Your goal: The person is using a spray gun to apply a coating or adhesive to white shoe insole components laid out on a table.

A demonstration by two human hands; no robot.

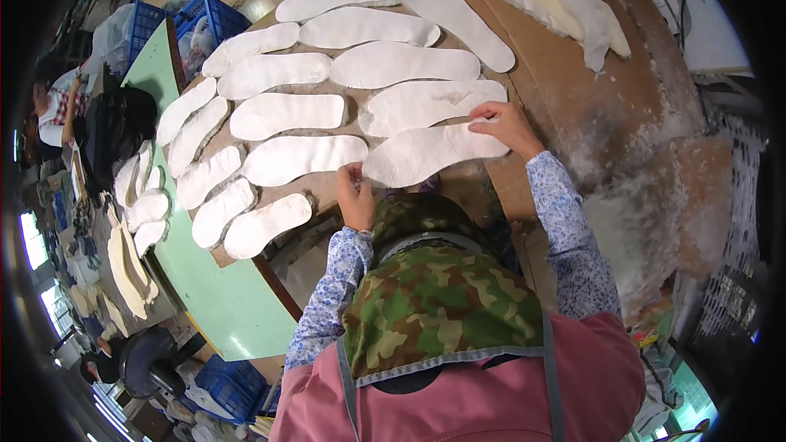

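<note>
A white insole (434, 155) with a fuzzy edge lies lengthwise across the near side of the brown board, closest to me. My left hand (355, 198) is closed on its left end, thumb and fingers pinching the edge. At the other end my right hand (509, 128) pinches the upper right edge. Just beyond is another insole (434, 106) with a greyish patch on its surface, close to my right fingertips. Left of my left hand rests a further insole (307, 158), near but apart from the fingers.
Several more insoles (405, 64) cover the brown board (540, 86) in rows. A loose pile of insoles (565, 4) sits at the far right, with fluff (639, 196) below. A green tabletop (221, 295) extends left. Blue crates (213, 20) and people stand farther left.
</note>
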